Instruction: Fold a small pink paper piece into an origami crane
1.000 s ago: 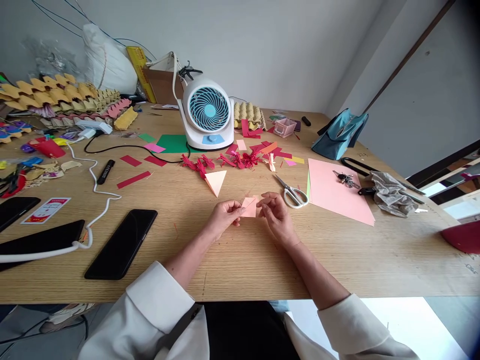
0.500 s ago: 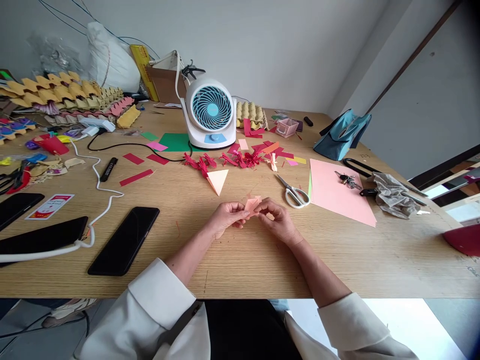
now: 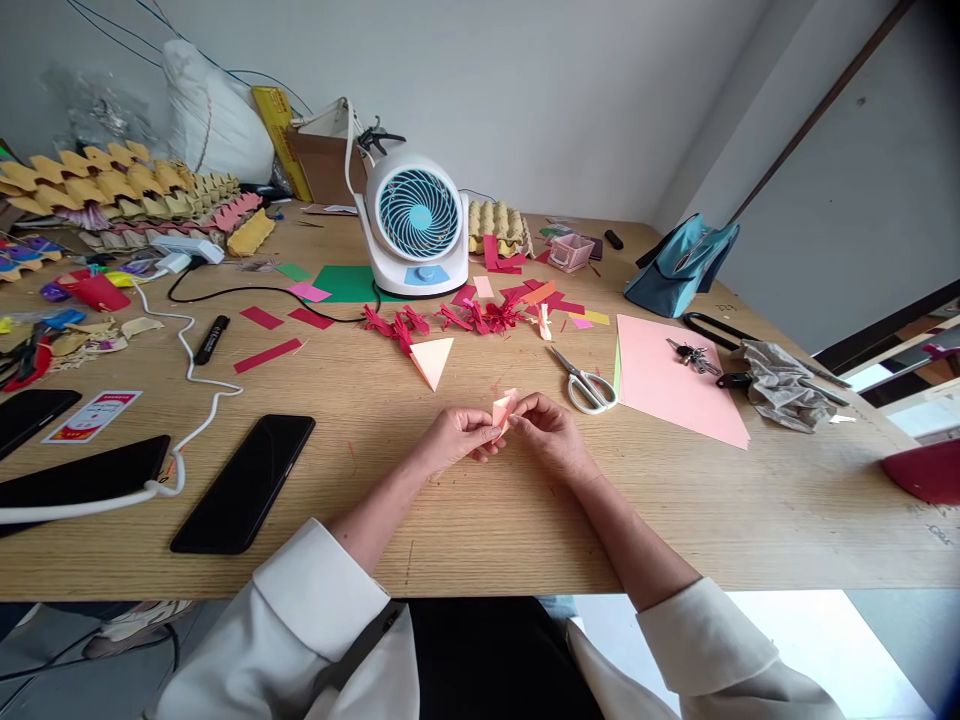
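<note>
Above the wooden table, near its middle, my left hand (image 3: 463, 435) pinches a small folded piece of peach paper (image 3: 502, 408) from the left. My right hand (image 3: 550, 430) has its fingertips closed on the right edge of the same paper. Beyond my hands lies a pale peach paper triangle (image 3: 433, 362), its point toward me. Crumpled red paper pieces (image 3: 480, 318) sit in a row behind it. To the right of my hands are white-handled scissors (image 3: 591, 388), blades pointing away to the left.
A white fan (image 3: 420, 225) stands at the back. At the right are pink sheets (image 3: 675, 390) with keys (image 3: 694, 357) on them and a teal bag (image 3: 682, 268). On the left, a black phone (image 3: 244, 483), a white cable (image 3: 196, 380) and red strips (image 3: 268, 356) lie about.
The peach paper between my fingers has changed shape and looks narrower and more upright. My right hand's fingers have shifted slightly along it. The whole view has moved a little.
</note>
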{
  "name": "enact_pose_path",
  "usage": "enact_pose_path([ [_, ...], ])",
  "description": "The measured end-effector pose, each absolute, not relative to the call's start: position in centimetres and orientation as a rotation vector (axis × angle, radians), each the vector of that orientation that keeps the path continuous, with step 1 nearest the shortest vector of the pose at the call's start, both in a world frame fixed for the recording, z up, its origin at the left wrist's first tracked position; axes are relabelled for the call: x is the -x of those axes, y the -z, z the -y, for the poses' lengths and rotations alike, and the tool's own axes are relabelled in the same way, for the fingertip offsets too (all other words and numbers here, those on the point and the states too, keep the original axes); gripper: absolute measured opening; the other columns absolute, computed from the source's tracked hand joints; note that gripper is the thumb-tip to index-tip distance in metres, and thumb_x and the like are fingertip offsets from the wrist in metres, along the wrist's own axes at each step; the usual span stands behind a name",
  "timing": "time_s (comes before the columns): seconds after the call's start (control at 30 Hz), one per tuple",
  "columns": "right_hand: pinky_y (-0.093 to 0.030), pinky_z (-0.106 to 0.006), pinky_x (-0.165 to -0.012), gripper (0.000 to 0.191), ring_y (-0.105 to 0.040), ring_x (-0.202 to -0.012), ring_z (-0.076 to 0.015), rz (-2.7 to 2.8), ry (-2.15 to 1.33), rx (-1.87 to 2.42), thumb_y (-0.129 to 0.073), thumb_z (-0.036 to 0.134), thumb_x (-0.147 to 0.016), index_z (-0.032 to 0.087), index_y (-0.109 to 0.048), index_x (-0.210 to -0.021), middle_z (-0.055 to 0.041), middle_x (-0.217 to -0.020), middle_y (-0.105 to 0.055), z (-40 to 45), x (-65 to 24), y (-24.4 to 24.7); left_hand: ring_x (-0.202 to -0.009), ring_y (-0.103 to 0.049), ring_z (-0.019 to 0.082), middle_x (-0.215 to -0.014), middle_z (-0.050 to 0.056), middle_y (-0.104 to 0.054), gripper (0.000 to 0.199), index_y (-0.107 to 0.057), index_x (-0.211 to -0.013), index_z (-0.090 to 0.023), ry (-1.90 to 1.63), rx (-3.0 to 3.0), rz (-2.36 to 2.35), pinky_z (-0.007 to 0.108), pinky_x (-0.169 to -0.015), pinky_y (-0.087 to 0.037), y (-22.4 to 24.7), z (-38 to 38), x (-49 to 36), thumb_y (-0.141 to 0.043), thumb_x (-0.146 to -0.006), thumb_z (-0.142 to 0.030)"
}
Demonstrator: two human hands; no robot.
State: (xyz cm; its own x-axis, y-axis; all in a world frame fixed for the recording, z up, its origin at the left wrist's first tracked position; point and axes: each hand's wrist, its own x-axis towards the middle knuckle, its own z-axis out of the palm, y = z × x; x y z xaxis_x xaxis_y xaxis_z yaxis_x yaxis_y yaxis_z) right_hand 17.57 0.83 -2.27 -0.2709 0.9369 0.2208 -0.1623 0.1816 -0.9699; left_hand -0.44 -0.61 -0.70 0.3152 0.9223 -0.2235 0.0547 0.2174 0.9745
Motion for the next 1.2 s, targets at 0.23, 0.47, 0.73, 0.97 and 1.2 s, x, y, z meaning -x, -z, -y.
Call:
enact_pose_path([
  [0.23,-0.044,-0.026,-0.062,0.029,-0.053,-0.065,-0.0119,1.39,-1.239,0.845,-0.076,0.043,-0.076,0.02,-0.058,-0.076,0.0009,-0.073,-0.06,-1.4,-17.6,3.5,-0.066,-0.064,0.014,-0.075,0.006,-0.07,0.036,-0.07,-0.08,-0.013,-0.802,-1.384,-1.128,0.022,-0.052,-0.052,1.6,0.6,0.2,-0.068,-0.076,-0.049],
  [0.47,-0.042,-0.026,-0.061,0.024,-0.053,-0.066,-0.0124,1.431,-1.204,0.823,-0.073,0.039,-0.079,0.021,-0.057,-0.078,0.0006,-0.074,-0.06,-1.4,-17.4,4.1,-0.056,-0.059,0.012,-0.065,0.004,-0.068,0.026,-0.069,-0.072,-0.013,-0.87,-1.459,-1.215,0.021,-0.048,-0.048,2.1,0.6,-0.2,-0.073,-0.072,-0.039],
  [0.73,-0.043,-0.028,-0.064,0.024,-0.053,-0.068,-0.0134,1.45,-1.18,0.834,-0.071,0.039,-0.081,0.021,-0.055,-0.08,0.0,-0.077,-0.058,-1.2,-17.2,3.7,-0.052,-0.058,0.009,-0.065,0.004,-0.069,0.026,-0.067,-0.069,-0.014,-0.862,-1.347,-1.222,0.019,-0.047,-0.045,2.1,0.5,-0.4,-0.07,-0.077,-0.038],
  [0.97,-0.043,-0.026,-0.064,0.03,-0.05,-0.068,-0.0125,1.373,-1.157,0.833,-0.072,0.041,-0.079,0.023,-0.048,-0.083,0.0016,-0.077,-0.053,-1.3,-16.9,3.6,-0.051,-0.058,0.009,-0.065,0.005,-0.069,0.029,-0.067,-0.07,-0.012,-0.842,-1.29,-1.182,0.02,-0.048,-0.046,2.2,0.4,-0.1,-0.071,-0.077,-0.04],
  [1.2,-0.044,-0.028,-0.061,0.036,-0.052,-0.062,-0.013,1.369,-1.233,0.909,-0.067,0.049,-0.081,0.022,-0.054,-0.1,-0.0003,-0.078,-0.06,-1.1,-17.4,2.6,-0.052,-0.057,0.008,-0.064,0.004,-0.068,0.029,-0.068,-0.074,-0.011,-0.872,-1.114,-1.166,0.02,-0.05,-0.046,1.1,0.9,-0.3,-0.076,-0.073,-0.039],
])
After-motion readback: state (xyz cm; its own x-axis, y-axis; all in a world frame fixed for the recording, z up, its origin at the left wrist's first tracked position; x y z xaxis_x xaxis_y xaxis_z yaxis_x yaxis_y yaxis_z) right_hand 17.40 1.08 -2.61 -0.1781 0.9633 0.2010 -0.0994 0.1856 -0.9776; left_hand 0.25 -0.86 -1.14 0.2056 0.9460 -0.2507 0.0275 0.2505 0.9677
